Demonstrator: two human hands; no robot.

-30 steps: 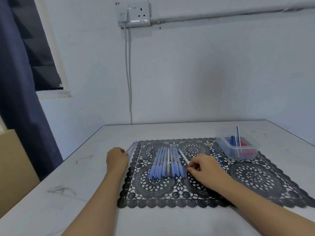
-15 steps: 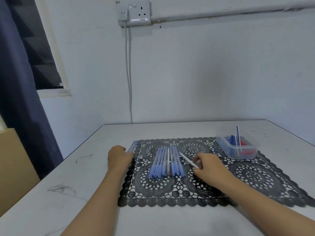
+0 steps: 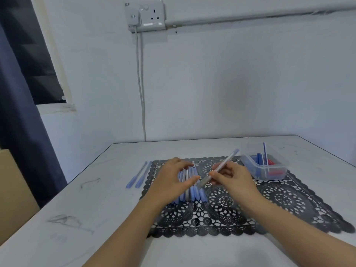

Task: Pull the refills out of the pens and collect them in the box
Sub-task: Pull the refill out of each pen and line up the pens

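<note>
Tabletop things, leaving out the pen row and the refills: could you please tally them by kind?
Black lace mat: 1
Clear box: 1
Blue pens lying left of the mat: 2
Held pen in the right hand: 1
Total: 5

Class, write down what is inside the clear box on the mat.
The box holds blue refills, one leaning up past the rim, and something red low down. Its cloudy wall hides how many there are and what the red thing is.
</note>
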